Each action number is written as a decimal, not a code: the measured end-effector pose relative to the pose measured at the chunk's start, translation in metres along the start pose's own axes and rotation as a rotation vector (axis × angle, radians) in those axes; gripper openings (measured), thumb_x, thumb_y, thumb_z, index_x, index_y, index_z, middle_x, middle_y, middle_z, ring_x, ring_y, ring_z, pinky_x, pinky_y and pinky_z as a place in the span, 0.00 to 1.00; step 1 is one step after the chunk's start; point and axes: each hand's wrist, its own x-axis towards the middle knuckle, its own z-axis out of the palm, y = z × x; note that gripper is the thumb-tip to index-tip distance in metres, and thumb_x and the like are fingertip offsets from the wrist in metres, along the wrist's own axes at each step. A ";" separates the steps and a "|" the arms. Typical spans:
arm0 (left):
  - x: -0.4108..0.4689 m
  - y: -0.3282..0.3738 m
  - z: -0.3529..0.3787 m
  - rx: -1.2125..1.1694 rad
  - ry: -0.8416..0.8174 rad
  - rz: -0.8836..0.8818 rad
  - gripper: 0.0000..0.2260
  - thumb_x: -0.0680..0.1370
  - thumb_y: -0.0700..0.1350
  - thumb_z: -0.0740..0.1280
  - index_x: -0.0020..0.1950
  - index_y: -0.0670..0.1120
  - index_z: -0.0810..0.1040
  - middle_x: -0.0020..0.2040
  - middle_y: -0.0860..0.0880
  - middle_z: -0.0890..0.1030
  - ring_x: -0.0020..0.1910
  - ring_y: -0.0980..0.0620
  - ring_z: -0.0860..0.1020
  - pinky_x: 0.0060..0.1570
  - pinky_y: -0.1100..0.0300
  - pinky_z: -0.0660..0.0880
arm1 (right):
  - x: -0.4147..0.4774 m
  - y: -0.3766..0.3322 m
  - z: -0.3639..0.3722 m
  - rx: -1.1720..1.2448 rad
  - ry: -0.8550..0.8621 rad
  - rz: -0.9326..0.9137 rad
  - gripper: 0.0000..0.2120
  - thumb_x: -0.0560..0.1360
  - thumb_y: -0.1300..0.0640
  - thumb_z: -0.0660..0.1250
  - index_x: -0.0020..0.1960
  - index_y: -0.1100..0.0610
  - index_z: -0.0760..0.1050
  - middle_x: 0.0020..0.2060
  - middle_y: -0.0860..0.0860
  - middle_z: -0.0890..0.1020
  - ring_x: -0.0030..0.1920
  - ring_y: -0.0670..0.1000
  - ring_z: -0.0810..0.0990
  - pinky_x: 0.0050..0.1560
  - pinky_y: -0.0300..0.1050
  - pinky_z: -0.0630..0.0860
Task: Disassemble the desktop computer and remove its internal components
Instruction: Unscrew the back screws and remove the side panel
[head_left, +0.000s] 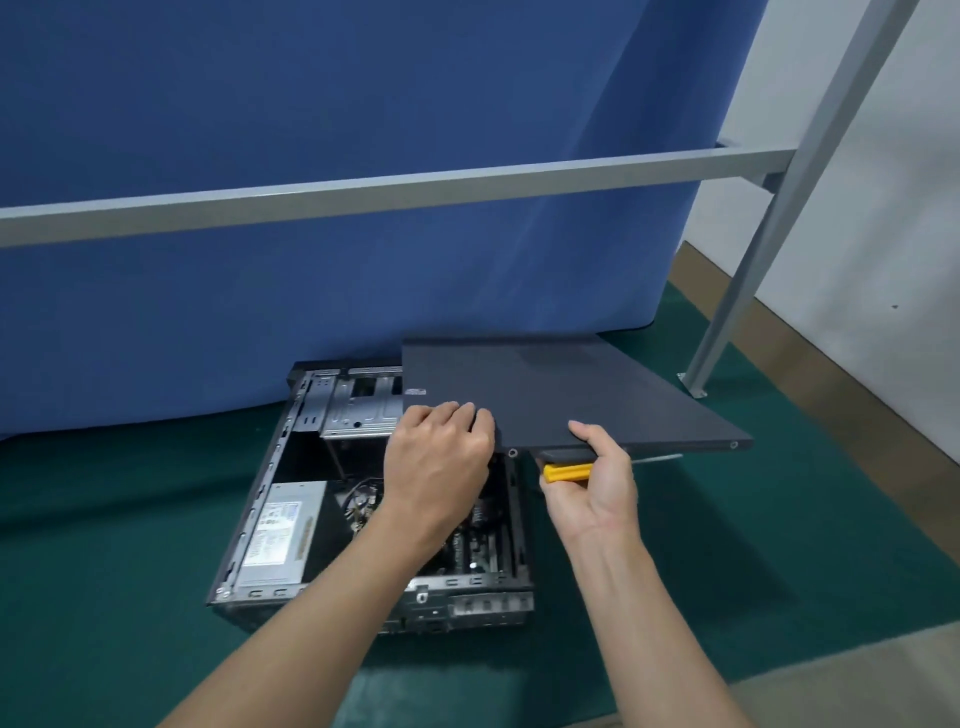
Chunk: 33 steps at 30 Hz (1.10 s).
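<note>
Dark grey sheet metal formed the side panel (561, 395), and you held it in both hands at its near edge. Your left hand (441, 457) was clamped on the panel's near left corner, with the fingers curled over the edge and the knuckles upward. Your right hand (597, 483) gripped the same edge further right in the frame. Its thumb lay flat on the top face, and the curled fingers beneath also held a screwdriver (566, 472) under the panel. The screwdriver's yellow handle showed at the left of your palm, and its thin shaft projected to the right below the panel edge.

The panel sat at centre frame, roughly level, above the computer case (249, 519). It was offset to the right, so most of it overhung the green mat (727, 571).

The case lay on its side on the mat in the lower centre of the frame, open side up. Inside it:
- A silver power supply (280, 535) occupied the lower left.
- A bare metal drive cage (358, 405) occupied the upper part, its right end covered by the panel.
- The motherboard (478, 545) showed at the right, partly hidden by your left forearm.

A blue curtain (311, 130) filled the upper left and centre of the frame behind the case. A grey metal frame (415, 189) crossed it, with one leg standing on the mat at the right. A white wall (883, 182) closed the upper right corner.
</note>
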 end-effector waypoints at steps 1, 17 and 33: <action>0.007 0.014 0.003 -0.023 0.006 -0.004 0.08 0.63 0.32 0.65 0.31 0.45 0.74 0.27 0.49 0.76 0.30 0.47 0.78 0.32 0.57 0.72 | 0.006 -0.015 -0.007 0.009 0.010 -0.007 0.09 0.68 0.69 0.69 0.45 0.59 0.77 0.39 0.56 0.85 0.38 0.58 0.85 0.36 0.47 0.80; 0.014 0.114 0.111 -0.328 -0.485 -0.366 0.33 0.79 0.45 0.63 0.78 0.39 0.49 0.79 0.42 0.47 0.78 0.45 0.47 0.75 0.53 0.54 | 0.061 -0.150 -0.133 0.209 0.250 -0.191 0.11 0.68 0.70 0.69 0.46 0.57 0.79 0.44 0.54 0.85 0.45 0.55 0.85 0.47 0.50 0.81; 0.000 0.111 0.156 -0.205 -0.577 -0.269 0.25 0.78 0.46 0.61 0.73 0.40 0.62 0.78 0.36 0.41 0.78 0.41 0.40 0.75 0.49 0.46 | 0.085 -0.137 -0.197 0.174 0.531 -0.205 0.13 0.67 0.68 0.73 0.50 0.57 0.79 0.46 0.54 0.85 0.44 0.55 0.85 0.43 0.51 0.82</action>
